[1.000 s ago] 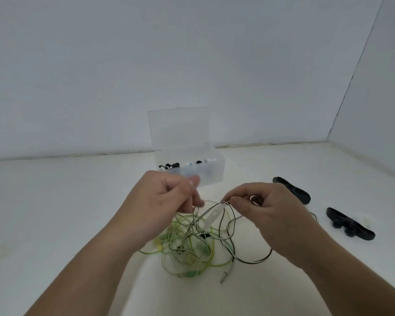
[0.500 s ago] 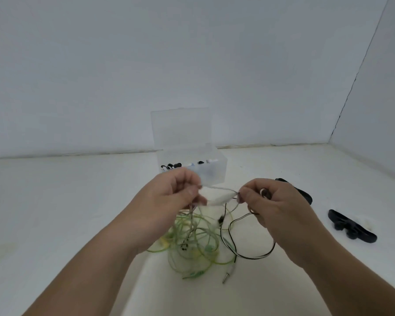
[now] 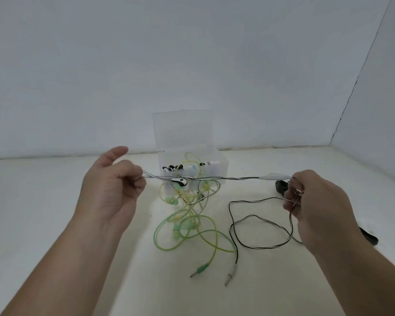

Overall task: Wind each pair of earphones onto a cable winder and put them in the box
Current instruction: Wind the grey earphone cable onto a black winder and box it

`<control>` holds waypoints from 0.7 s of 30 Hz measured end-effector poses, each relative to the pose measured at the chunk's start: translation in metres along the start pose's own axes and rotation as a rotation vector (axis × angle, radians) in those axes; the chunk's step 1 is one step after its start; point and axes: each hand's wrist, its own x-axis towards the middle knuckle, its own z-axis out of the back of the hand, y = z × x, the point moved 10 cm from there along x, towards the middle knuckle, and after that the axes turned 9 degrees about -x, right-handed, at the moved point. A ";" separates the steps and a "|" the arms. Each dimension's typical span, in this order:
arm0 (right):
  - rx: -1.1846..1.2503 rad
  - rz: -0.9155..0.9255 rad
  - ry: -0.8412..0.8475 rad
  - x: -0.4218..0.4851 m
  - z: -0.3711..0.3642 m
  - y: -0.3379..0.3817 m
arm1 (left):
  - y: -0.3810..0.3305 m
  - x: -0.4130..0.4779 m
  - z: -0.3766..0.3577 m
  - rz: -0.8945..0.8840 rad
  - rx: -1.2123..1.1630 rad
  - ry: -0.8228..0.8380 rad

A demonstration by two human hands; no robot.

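— Left hand: pinching the black-and-white cable, thumb raised. Stretched taut, snagged in the green earphones, before the open box. Right hand: curled round its far end and slack.
— Risk?
— Could cinch the snag if pulled harder, or drag the tangle along.

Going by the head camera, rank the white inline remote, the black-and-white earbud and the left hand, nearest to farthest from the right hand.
1. White inline remote, just left of the right hand.
2. Black-and-white earbud, midway along the stretched cable.
3. Left hand, at the cable's far end.
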 end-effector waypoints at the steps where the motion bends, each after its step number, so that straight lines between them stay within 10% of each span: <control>1: 0.036 0.010 -0.003 0.000 0.001 0.001 | 0.005 -0.001 0.002 0.053 -0.041 -0.020; 13: 0.453 -0.034 0.285 -0.018 -0.031 0.016 | 0.007 -0.003 0.017 0.025 0.427 -0.169; 21: 0.261 0.010 0.668 -0.045 -0.060 0.025 | 0.016 -0.005 -0.012 -0.152 1.234 0.173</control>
